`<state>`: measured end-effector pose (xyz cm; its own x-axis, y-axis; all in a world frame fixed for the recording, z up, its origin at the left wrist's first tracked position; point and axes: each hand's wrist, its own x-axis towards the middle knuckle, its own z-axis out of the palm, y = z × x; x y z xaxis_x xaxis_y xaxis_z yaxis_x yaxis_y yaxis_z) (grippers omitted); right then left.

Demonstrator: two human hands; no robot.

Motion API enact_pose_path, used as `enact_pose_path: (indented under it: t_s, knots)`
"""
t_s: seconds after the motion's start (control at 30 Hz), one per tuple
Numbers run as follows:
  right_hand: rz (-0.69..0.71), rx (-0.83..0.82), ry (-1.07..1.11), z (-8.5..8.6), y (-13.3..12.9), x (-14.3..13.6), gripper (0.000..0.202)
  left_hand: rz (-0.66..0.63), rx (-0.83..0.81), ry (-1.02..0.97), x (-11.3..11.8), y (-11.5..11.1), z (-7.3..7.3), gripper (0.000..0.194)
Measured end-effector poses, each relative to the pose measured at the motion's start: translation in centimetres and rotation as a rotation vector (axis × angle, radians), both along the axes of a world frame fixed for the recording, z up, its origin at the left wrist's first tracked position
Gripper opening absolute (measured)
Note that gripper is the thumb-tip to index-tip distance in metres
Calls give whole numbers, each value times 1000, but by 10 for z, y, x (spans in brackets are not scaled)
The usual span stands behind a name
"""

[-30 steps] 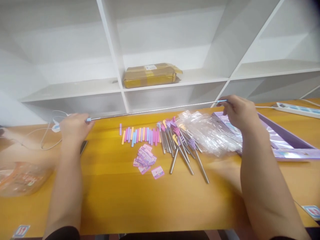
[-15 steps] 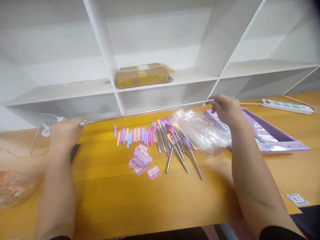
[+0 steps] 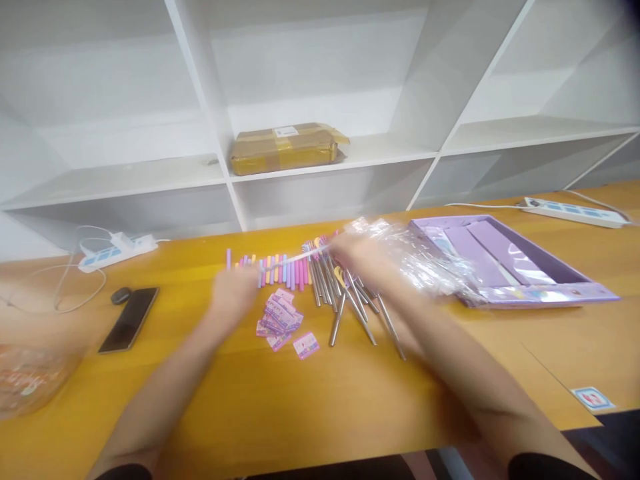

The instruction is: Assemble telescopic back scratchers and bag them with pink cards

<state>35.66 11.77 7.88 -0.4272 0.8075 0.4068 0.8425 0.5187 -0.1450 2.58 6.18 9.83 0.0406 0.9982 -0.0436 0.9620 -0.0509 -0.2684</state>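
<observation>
two hands (image 3: 236, 291) (image 3: 359, 257), curled closed, hold one blurred rod (image 3: 299, 256), one phone (image 3: 129, 320) lying left.

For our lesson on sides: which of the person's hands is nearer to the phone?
Left. The left hand is right of the phone, not touching it; the right hand is farther right, by the clear plastic.

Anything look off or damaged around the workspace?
Nothing looks spilled. One card lies apart from the card pile, and the taped parcel on the shelf has a ragged flap jutting from its right end, perhaps torn. The rod between left hand and right hand is too blurred to judge.
</observation>
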Motion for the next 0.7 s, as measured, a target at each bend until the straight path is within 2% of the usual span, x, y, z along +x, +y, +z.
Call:
enact_pose_path:
  t_s: [0.07,0.13,0.2,0.27,0.43,0.5,0.57,0.7]
  knots:
    - [147,-48,-83,-21,-19,-51,17,-58,-58,-29,31,-4,-18,34]
    - [224,-80,-132,-36,-29,-79,15,-93,-87,-39,41,-9,-25,34]
    - [246,-124,-173,-41,-31,-85,17,-107,-98,-41,37,-11,-25,35]
    - [234,-168,-200,-37,-27,-76,18,-106,-95,-40,30,-10,-23,38]
    - [193,-287,-137,-13,-8,-35,36,-47,-40,-67,31,-9,-26,37]
    - [18,-381,-111,-2,6,-8,40,-9,-18,-100,32,-9,-28,44]
    - [-242,-448,-113,7,23,29,45,17,-27,-127,30,-10,-29,47]
    - [-642,-351,-104,12,51,120,53,10,-76,-106,20,-8,-30,45]
